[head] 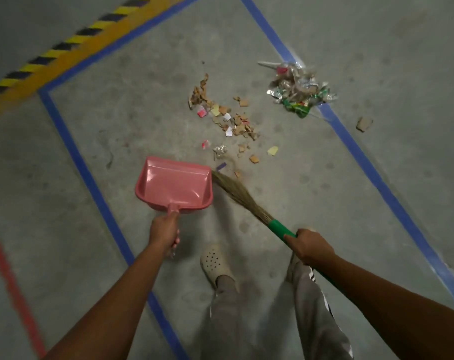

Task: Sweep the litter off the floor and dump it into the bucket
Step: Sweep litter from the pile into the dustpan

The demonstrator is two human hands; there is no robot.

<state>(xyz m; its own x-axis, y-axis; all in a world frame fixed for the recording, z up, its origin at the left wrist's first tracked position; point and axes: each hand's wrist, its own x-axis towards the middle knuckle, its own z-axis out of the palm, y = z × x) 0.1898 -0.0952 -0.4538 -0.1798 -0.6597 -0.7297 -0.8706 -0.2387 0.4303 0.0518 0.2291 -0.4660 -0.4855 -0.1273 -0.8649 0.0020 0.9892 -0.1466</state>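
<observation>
Your left hand (pixel 164 229) is closed round the handle of the pink dustpan (pixel 174 185). Your fingers cover most of that handle, and only its end shows below your palm. The pan's open mouth faces away from you, and whether it rests on the floor (pixel 116 131) or hangs just above it is hard to tell.

Your right hand (pixel 311 246) is clamped on the green handle of the broom (pixel 236 193). The rest of the handle runs back under your forearm and is mostly hidden. The bristles slant forward and to the left, and their tip lies just beside the pan's front right corner. Whether they touch it cannot be made out.

The litter lies ahead of the pan in two groups. A loose trail of cardboard and paper scraps (pixel 228 115) starts near the bristle tip and runs away from you. Well to its right, a heap of shiny wrappers (pixel 298 92) sits on the blue tape line (pixel 356 144). One cardboard piece (pixel 364 123) lies alone beyond that line. The smallest bits are too small to identify.

The yellow and black stripe (pixel 51 50) at the upper left is blurred. One pale shoe (pixel 215 261) shows; your other foot is mostly covered by your trousers (pixel 309 307).
</observation>
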